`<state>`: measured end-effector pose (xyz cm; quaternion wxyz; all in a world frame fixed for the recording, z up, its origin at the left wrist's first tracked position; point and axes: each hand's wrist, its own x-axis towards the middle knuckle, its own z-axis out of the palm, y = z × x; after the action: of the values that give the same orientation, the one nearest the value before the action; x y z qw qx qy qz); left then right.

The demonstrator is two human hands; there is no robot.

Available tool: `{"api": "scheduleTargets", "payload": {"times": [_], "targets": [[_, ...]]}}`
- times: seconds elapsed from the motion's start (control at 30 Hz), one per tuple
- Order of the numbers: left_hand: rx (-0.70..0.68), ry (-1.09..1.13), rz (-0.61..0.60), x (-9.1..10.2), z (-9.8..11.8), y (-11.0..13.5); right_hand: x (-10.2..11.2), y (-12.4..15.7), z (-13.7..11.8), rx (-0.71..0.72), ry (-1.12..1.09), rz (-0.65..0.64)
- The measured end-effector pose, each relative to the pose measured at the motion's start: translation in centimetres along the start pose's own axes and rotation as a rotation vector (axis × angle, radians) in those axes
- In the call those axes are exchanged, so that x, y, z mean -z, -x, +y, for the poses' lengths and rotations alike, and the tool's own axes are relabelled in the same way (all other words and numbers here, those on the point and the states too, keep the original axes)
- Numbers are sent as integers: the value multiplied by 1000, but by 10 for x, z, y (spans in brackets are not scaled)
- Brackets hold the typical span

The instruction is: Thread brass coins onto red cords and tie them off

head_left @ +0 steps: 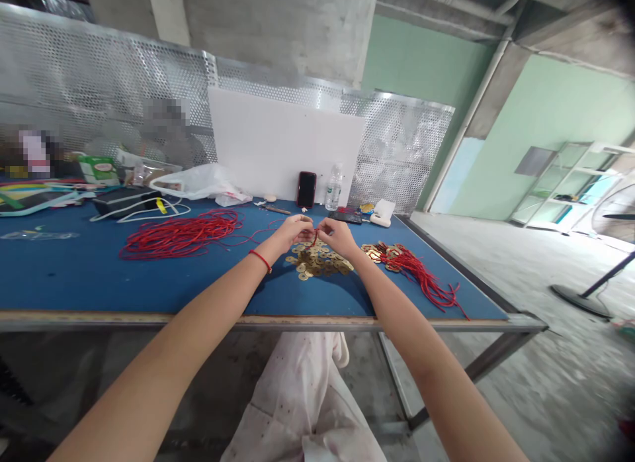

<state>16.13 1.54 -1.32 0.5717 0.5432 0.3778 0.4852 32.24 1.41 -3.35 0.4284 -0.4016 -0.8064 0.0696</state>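
My left hand [296, 230] and my right hand [336, 235] meet above a heap of brass-coloured coins [317, 262] with holes in the middle. Both are closed in a pinch on a thin red cord [315, 237] that runs between the fingertips. Whether a coin is on that cord I cannot tell. To the left lies a loose bundle of long red cords [183, 235], with a strand trailing toward my left hand. Beside my right forearm, coins tied with red cords [421, 270] are gathered in a bunch.
The blue table [124, 286] has a phone [306, 188] and a water bottle [334, 187] standing against a white board [282, 138] at the back. Further left are a white plastic bag [198, 182] and a black box [126, 202] with a white cable. A fan stand [585, 298] is on the floor at right.
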Motion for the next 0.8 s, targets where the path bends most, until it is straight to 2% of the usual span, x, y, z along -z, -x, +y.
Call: {"api": "scheduleTargets", "payload": {"times": [0.17, 0.27, 0.33, 0.43, 0.6, 0.73, 0.8], "targets": [[19, -80, -19, -1, 0, 1, 4, 1, -4, 16, 74, -19], [20, -77, -51, -2, 2, 2, 3, 1, -7, 2, 36, 18], [12, -50, -85, -2, 2, 3, 1, -1, -10, -28, -88, 74], [10, -23, -127, -1, 1, 2, -3, -6, -14, -140, -411, 181], [42, -15, -79, -1, 0, 0, 3, -12, -10, -373, -914, 327], [45, 43, -38, -2, 2, 1, 17, -12, 1, -489, -974, 482], [42, 74, -8, -3, 2, 1, 19, -10, 3, -506, -899, 446]]}}
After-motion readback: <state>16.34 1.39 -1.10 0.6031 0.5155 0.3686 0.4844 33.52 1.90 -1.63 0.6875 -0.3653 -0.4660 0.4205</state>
